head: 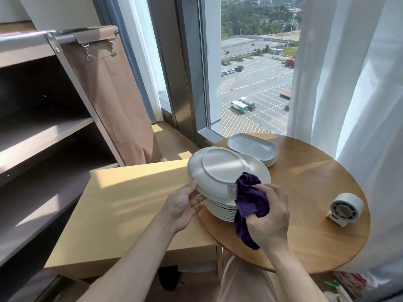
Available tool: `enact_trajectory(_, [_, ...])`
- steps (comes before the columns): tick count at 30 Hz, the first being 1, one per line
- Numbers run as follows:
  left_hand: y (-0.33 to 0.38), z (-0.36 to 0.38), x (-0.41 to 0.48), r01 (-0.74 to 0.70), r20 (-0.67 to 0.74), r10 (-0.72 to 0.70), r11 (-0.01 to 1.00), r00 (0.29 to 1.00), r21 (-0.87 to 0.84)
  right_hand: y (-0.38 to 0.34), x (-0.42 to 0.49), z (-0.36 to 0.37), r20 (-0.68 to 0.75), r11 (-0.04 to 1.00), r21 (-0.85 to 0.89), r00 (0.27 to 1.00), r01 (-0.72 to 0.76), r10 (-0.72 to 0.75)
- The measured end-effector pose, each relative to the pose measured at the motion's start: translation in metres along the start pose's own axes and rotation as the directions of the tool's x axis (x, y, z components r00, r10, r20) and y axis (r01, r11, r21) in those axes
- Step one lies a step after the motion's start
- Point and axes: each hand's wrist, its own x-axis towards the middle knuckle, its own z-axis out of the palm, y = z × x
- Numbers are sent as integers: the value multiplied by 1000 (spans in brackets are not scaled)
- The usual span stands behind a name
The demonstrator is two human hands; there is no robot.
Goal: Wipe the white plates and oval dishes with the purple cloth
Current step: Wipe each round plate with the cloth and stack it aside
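White plate [214,171], underside up, was gripped at its rim by the left hand [185,207]; the right hand [269,216] clutched the purple cloth [250,201] against it at frame centre.

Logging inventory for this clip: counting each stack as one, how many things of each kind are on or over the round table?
Held round plate: 1
Stack of round plates: 1
Stack of oval dishes: 1
Purple cloth: 1
Small white fan: 1
Total: 5
Plates per stack cannot be counted.

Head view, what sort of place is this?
Likely a high-rise hotel room: a service cart with a cloth bag, a window over a car park, stacked plates on a round table.
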Motion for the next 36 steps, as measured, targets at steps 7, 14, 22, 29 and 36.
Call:
enact_trajectory(7, [-4,6,-5,-42,48,42,999,998,11,-23,-3,17,242,921,-311,957,235,-162])
enact_trajectory(14, [-8,9,-6,-107,83,103,994,991,38,-56,8,39,332,788,-555,939,267,-84])
enact_trajectory(22, [2,14,-6,-132,125,133,991,983,-16,-92,27,65,452,687,-622,889,376,-77])
enact_trajectory(29, [2,12,4,-96,53,93,994,994,51,-55,6,32,390,788,-507,908,349,-151])
enact_trajectory(36, [8,16,13,-92,-17,96,982,995,166,-30,29,1,360,793,-597,923,119,132])
